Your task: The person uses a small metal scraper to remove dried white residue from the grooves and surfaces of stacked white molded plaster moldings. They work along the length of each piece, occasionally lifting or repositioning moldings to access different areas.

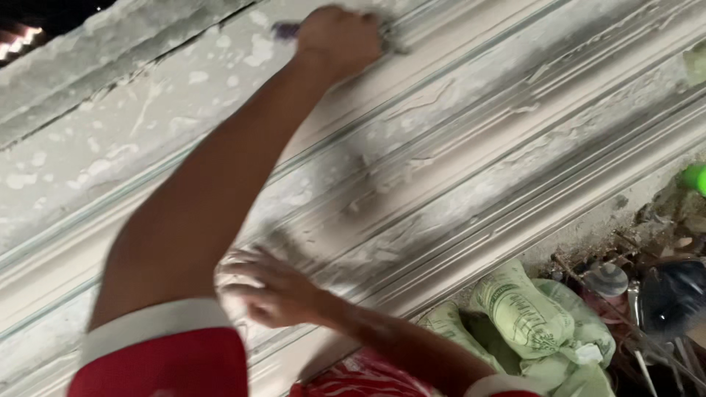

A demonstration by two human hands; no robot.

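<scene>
Left hand [340, 37] at full stretch, fisted round a tool handle [287, 29] against the grooved moulding [471, 147]; right hand [268, 290] loose, half-open.

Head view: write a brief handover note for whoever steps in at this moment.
Left hand: raised, closed on a small purple-handled tool, pressed to the grey ribbed plaster moulding.
Right hand: lower down, fingers spread on the same moulding, holding nothing visible.
Done: cannot tell; the moulding shows pale patches and rough spots.
Left: what remains cannot be judged here.
Nearby: pale green printed sacks lie lower right.
</scene>
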